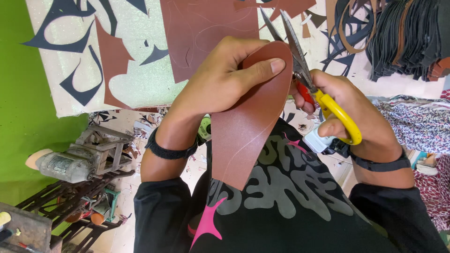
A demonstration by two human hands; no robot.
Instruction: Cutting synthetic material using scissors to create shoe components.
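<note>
Head view looked down on a white foam work board strewn with reddish-brown and dark offcuts, with a stack of dark cut strips at its far right corner. Left of the person's lap stood a grey motor on a metal frame; a pale oblong label sat on the motor's casing, too small to make out.

Held over the lap was a long reddish-brown sheet piece with a rounded top, thin pale lines traced on its face. It looked light, thin and bendable, likely to flop if gripped at one end, so holding near the cut line seemed the sensible place. The left hand was clamped on its rounded upper part, thumb pressed flat across the front, fingers behind. The right hand was closed through the yellow loops of a pair of long steel scissors with yellow handles, blades slightly parted at the piece's right edge.
</note>
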